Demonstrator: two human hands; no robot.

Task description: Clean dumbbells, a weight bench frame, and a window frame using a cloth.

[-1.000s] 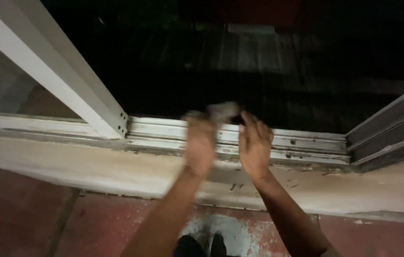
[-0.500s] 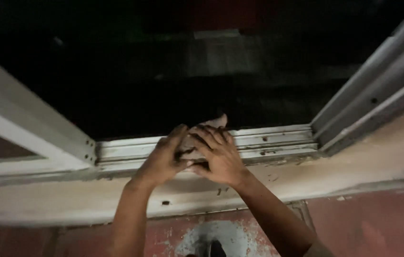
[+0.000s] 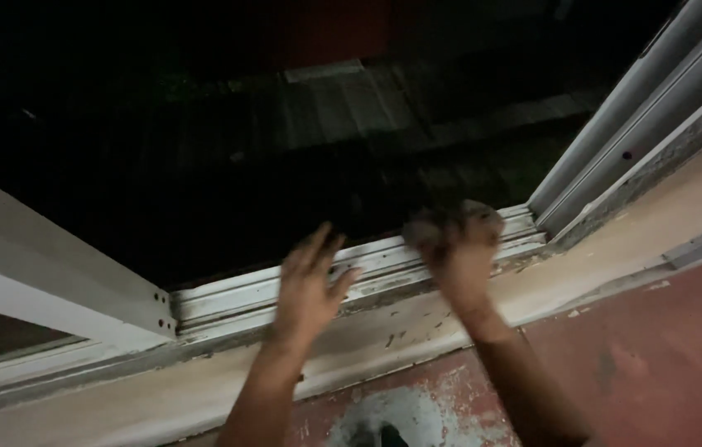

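A white sliding-door track (image 3: 243,291) runs across the sill, grimy along its grooves. My right hand (image 3: 460,252) is blurred by motion and closed on a dark greyish cloth (image 3: 450,222) pressed on the track near its right end. My left hand (image 3: 311,285) rests flat with fingers spread on the track, a short way left of the right hand. It holds nothing.
A white door frame (image 3: 53,285) leans in at the left and a grey frame (image 3: 632,132) rises at the right. A worn cream sill (image 3: 599,248) borders a red tiled floor (image 3: 665,356). Dark decking (image 3: 351,108) lies outside.
The two hands were together on the cloth; now they are apart. My right hand has slid right along the track with the cloth, and the view has swung right.
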